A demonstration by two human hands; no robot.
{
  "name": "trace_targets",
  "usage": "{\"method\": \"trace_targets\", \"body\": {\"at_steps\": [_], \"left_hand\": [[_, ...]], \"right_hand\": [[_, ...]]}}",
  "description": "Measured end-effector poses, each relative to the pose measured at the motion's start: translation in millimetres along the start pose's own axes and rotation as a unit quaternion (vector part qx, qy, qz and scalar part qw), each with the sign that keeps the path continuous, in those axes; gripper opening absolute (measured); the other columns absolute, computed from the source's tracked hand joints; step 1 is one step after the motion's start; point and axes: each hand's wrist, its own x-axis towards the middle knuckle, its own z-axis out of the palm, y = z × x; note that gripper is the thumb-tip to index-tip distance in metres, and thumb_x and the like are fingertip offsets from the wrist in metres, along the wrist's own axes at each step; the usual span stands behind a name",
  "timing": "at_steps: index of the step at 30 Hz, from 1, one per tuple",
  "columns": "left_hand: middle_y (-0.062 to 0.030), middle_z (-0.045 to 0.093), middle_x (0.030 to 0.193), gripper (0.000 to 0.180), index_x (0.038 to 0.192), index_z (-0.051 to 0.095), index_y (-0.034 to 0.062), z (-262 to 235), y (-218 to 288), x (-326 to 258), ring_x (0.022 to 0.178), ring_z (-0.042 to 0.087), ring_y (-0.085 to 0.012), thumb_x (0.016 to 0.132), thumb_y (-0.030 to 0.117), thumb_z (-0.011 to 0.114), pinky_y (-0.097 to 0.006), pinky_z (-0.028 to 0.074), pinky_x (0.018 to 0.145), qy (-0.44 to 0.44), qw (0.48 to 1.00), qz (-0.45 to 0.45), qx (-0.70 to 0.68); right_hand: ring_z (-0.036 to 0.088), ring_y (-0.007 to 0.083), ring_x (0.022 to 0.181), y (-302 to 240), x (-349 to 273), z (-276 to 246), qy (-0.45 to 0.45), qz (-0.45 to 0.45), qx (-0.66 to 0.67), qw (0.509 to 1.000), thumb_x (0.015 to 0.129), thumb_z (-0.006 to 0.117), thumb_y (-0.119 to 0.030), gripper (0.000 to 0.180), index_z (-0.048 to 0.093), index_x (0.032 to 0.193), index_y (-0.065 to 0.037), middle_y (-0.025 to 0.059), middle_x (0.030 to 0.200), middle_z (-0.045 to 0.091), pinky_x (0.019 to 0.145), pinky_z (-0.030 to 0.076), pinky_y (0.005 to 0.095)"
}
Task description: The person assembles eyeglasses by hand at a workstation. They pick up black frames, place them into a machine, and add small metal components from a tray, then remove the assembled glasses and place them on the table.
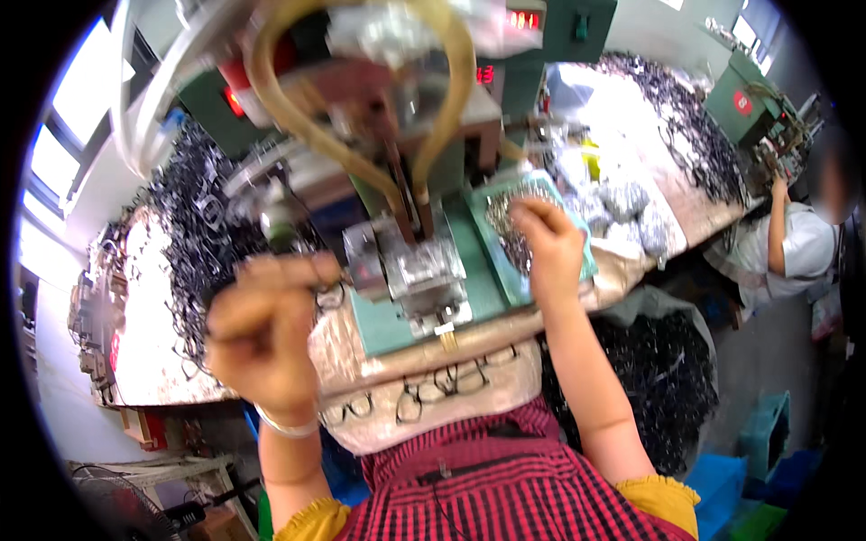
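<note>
nearest, along the front edge of the workbench [271,383], finished eyeglass frames [433,388] lie on a padded cloth strip right against the person's checked apron. they sit loose at the lip, so a forearm swing could sweep them off.

left hand [266,338] is raised at the front-left of the bench, fingers pinched together on a thin dark eyeglass frame [329,296], held just beside the clamp fixture [419,275] of the green press machine [397,162]. image is motion-blurred here, so how firm the pinch is i cannot tell. risk as i judge it: the frame goes in crooked, or fingertips stay too near the head when it comes down, since the hand is almost touching the fixture.

right hand [550,243] is over the green tray [519,234] at the right side of the machine, fingertips closed together, seemingly on a small metal part from the pile; the part itself is too small to make out. a poor hold could drop it into the heap or onto the fixture.

yellow hoses [289,108] loop over the head, close to raised hands; snag possible.

farther back, heaps of dark frames [194,234] crowd the left and far-right bench edges and could slide. a co-worker [789,243] sits at another machine at the far right.
</note>
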Motion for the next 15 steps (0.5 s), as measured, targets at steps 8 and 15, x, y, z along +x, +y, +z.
{"method": "trace_targets", "body": {"at_steps": [8,15], "left_hand": [[-0.0157,0.066,0.093,0.005,0.097,0.055,-0.0015,-7.6,-14.4,-30.8,0.084,0.064,-0.022,0.095,-0.001,0.06,-0.033,0.051,0.084,0.135,0.988,-0.048,-0.057],[-0.0153,0.067,0.092,0.008,0.095,0.06,-0.0053,1.3,-8.7,3.6,0.086,0.066,-0.0224,0.093,0.0,0.066,-0.032,0.053,0.084,0.089,0.992,-0.057,-0.065]], "right_hand": [[0.065,0.0153,0.092,-21.3,-40.6,68.0,-0.158,-0.165,-0.003,0.974,0.082,0.074,-0.001,0.037,0.06,0.116,0.0,0.0072,0.098,0.068,0.085,0.05,0.0284],[0.063,0.0114,0.097,-34.0,-43.0,67.5,-0.204,-0.035,0.104,0.973,0.084,0.069,0.004,0.056,0.043,0.134,0.003,0.0079,0.101,0.066,0.09,0.047,0.0263]]}}
